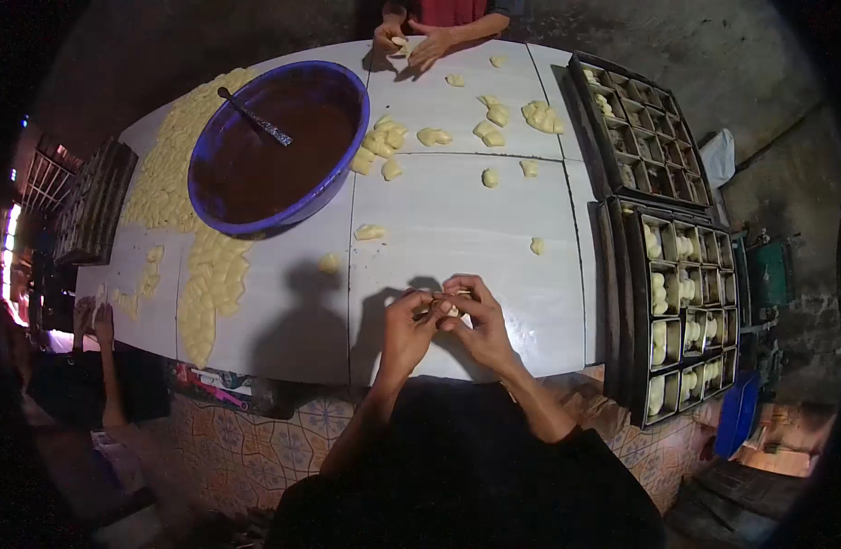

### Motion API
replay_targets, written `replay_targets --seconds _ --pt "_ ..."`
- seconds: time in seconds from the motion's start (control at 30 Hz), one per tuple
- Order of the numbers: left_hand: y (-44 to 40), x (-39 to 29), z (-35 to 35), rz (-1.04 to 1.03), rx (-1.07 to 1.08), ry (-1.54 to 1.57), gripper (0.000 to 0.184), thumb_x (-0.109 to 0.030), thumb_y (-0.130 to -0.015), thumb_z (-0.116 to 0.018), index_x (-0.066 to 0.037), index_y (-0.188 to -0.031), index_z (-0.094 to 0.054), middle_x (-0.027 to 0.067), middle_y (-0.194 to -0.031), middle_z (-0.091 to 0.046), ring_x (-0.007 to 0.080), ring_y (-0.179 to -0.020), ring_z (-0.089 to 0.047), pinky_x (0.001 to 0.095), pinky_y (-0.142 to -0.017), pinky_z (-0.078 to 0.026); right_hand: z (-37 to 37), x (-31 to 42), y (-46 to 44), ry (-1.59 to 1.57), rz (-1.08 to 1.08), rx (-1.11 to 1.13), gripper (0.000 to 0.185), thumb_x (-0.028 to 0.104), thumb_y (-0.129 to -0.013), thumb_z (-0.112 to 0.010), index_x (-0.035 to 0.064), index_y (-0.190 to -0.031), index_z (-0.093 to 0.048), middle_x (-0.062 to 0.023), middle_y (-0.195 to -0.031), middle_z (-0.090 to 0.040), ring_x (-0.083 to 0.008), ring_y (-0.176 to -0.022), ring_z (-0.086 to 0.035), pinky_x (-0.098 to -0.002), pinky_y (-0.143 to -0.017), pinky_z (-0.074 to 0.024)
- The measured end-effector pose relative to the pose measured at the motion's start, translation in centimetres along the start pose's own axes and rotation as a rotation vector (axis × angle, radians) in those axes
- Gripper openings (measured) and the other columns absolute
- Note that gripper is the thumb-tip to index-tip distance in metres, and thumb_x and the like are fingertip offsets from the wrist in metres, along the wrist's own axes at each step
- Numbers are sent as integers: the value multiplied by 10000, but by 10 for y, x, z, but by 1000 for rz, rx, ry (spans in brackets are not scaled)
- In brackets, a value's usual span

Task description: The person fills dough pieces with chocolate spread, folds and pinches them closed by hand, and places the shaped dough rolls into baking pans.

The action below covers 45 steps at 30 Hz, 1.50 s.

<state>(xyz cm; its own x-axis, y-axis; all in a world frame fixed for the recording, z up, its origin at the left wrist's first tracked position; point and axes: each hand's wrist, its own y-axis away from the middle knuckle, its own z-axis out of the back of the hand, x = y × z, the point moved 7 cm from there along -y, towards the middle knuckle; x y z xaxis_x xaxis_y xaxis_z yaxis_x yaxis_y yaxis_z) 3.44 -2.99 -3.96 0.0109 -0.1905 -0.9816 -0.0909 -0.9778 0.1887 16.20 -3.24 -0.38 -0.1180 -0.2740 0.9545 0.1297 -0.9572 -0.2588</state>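
Close to the table's front edge, my left hand (411, 331) and my right hand (478, 322) meet, fingers curled in a pinch around one small piece of pale dough (453, 311). Most of that piece is hidden by the fingers; a bit of it shows between the thumbs. Loose dough pieces lie on the white tabletop beyond my hands, among them one to the left (329, 263), a flat one (369, 232) and a small one to the right (536, 245).
A blue basin (324, 197) of brown filling holds a spoon (256, 117). Many dough pieces (214, 284) spread around it. Divided metal trays (658, 206) stand at the right, the nearer partly filled with dough. Another person's hands (420, 44) work across the table; more hands (93, 320) are at left.
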Motion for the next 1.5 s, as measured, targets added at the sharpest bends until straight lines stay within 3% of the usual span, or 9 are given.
replay_targets --seconds 0.13,0.27,0.4,0.53,0.6,0.93,1.07,1.37,1.5 --pt "9 23 -7 155 -160 148 236 -221 -884 -686 10 -916 -652 33 -812 -616 86 -760 -579 223 -600 -500 7 -40 21 -8 -452 38 192 63 -840 -659 -7 -1015 -698 -107 -1031 -561 -175 -951 -564 -286 -799 -460" --pt "2 35 -4 -94 -62 -136 268 -140 -848 -709 -26 -1067 -605 21 -738 -597 82 -797 -599 246 -611 -514 11 -40 23 120 -233 -88 487 147 -908 -601 40 -1362 -460 -100 -1036 -558 -161 -932 -545 -295 -807 -470" --pt "5 16 -16 -18 178 349 514 66 -769 -690 -59 -1228 -495 66 -1019 -571 166 -854 -642 288 -732 -519 -12 -63 37 -582 -892 546 613 50 -880 -600 37 -1428 -325 -113 -1135 -583 -167 -965 -571 -300 -755 -490" --pt "-13 24 10 -301 -141 79 467 88 -767 -661 -44 -1196 -532 26 -1030 -525 122 -1016 -514 267 -871 -421 20 -88 -18 162 -229 274 418 34 -849 -638 25 -1256 -546 -106 -1044 -627 -161 -877 -622 -306 -708 -539" --pt "-21 21 16 -85 -188 229 288 12 -838 -578 -29 -1123 -567 38 -1048 -589 156 -1017 -542 317 -931 -432 24 -106 -32 -135 -677 82 306 -49 -817 -601 -23 -1121 -620 -92 -1062 -641 -160 -902 -623 -276 -788 -522" --pt "-37 66 48 85 -269 341 173 15 -879 -559 -17 -1047 -581 46 -873 -602 150 -883 -591 276 -793 -457 52 -147 -104 644 -424 399 248 -11 -793 -561 -29 -1025 -648 -206 -1069 -624 -315 -902 -617 -342 -812 -494" --pt "-51 60 39 39 -197 315 183 0 -833 -572 11 -1016 -588 85 -874 -611 186 -837 -600 308 -788 -492 84 -136 -188 1032 241 -333 148 -10 -783 -540 -44 -891 -636 -199 -943 -651 -384 -933 -583 -454 -811 -475" --pt "-42 21 30 -95 -182 193 396 -27 -926 -557 18 -1315 -499 65 -1121 -587 80 -930 -550 214 -798 -455 -5 -67 -85 -84 -329 152 370 174 -805 -710 46 -1148 -655 -100 -1192 -520 -251 -1140 -526 -333 -934 -455" --pt "-24 6 14 -182 -266 191 260 -19 -867 -650 29 -1123 -635 77 -1079 -613 82 -909 -565 210 -773 -461 -9 -20 -41 -96 -349 -67 221 107 -909 -602 -18 -1079 -666 -89 -1122 -518 -192 -961 -597 -277 -722 -508"
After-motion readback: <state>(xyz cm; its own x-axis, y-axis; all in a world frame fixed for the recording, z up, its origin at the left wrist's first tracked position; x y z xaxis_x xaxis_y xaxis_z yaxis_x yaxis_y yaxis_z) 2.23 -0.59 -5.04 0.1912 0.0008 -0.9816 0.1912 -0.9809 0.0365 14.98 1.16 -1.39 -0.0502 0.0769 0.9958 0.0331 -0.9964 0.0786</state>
